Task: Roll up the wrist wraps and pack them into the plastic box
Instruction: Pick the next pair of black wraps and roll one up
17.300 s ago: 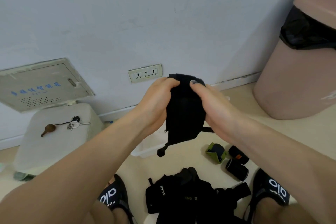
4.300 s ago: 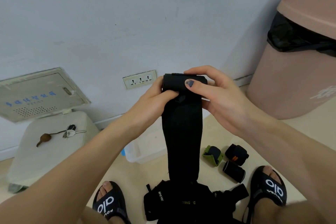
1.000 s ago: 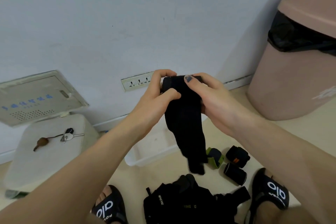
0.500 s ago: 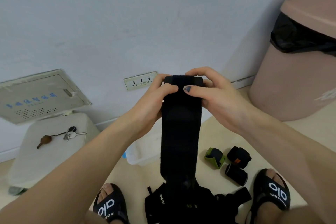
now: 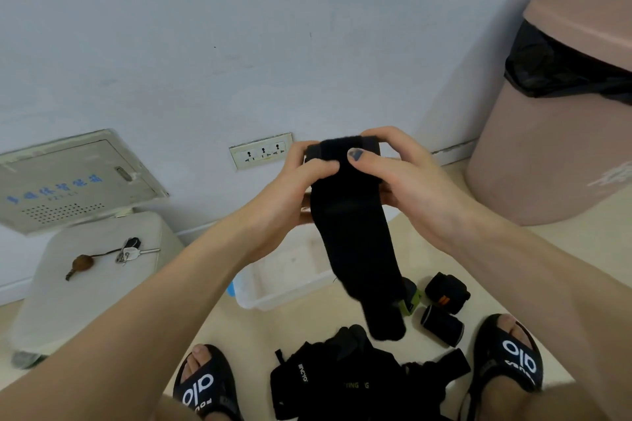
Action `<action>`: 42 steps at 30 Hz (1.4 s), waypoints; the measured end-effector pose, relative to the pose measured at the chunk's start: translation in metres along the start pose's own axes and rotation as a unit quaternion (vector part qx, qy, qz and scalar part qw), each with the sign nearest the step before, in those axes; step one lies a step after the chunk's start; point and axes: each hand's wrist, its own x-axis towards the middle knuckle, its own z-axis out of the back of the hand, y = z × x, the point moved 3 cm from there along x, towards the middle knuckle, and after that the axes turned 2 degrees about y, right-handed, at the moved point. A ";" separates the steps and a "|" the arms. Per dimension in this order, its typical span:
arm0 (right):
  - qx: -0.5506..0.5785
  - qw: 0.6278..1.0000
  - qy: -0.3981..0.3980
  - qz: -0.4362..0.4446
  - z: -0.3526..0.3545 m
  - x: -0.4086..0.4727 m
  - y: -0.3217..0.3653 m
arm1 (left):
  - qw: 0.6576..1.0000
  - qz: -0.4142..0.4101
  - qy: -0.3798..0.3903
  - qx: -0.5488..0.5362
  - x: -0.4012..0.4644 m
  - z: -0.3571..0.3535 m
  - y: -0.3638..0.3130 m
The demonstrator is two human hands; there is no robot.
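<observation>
My left hand [image 5: 290, 188] and my right hand [image 5: 407, 178] are both up in front of me, gripping the rolled top of a black wrist wrap [image 5: 352, 232]. My left thumb presses across the front of the roll and the fingers curl behind it; my right thumb lies on the front beside it, with the fingers hooked over the top edge. The unrolled tail of the wrap hangs down from my hands and ends in the air, just above a heap of loose black wraps [image 5: 359, 383] lying on the floor [image 5: 564, 249] between my feet.

Below my hands, partly hidden behind the hanging tail, the clear plastic box [image 5: 284, 287] sits open on the floor near the wall. To its right lie three rolled wraps: a green-edged one [image 5: 412, 299] mostly behind the tail, one with orange marks [image 5: 446, 292], and a plain black one [image 5: 443, 325] nearest my right sandal [image 5: 509, 359]. My left sandal [image 5: 205, 383] is at the bottom edge.

On the left a pale stool [image 5: 85, 284] carries a bunch of keys [image 5: 128, 249]. Behind it a grey wall panel [image 5: 71, 181] with blue lettering hangs open, and a socket strip [image 5: 261, 154] sits low on the wall. At the right stands a large pink bin [image 5: 554, 147] lined with a black bag.
</observation>
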 end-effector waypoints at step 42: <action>-0.078 0.994 -0.006 0.081 -0.007 -0.008 0.000 | 0.996 0.073 -0.025 -0.052 -0.002 0.003 0.002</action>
